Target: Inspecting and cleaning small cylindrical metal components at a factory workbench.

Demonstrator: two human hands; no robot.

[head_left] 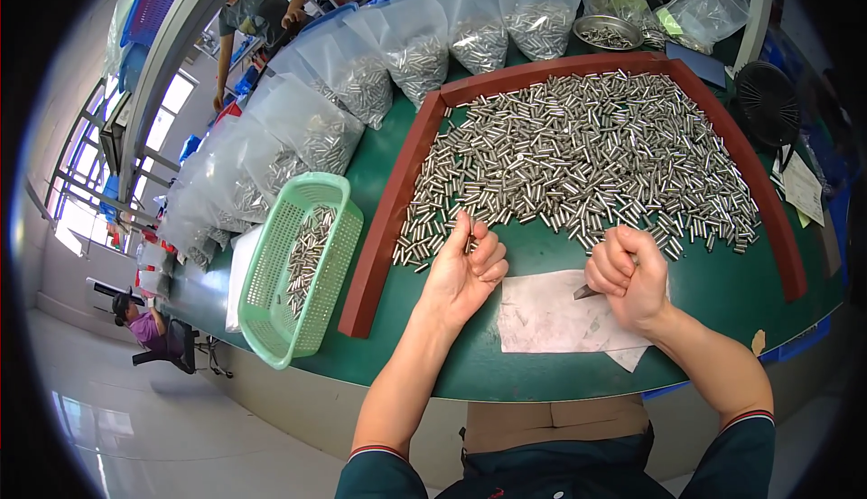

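Sorting station, green desk (542, 368). Left hand (465, 269): palm up, fingers half curled around a few small metal pins (469, 244) at the near edge of the large pin heap (587, 151), which spreads just beyond both hands inside a red-brown frame (384, 228). Right hand (628, 273): closed in a fist on a small dark tool (585, 292), above a white paper sheet (546, 314). Green basket (302, 269) with pins, left of the left hand. Advisable: draw few pins at once, keep the palm level, bring the tool tip close.
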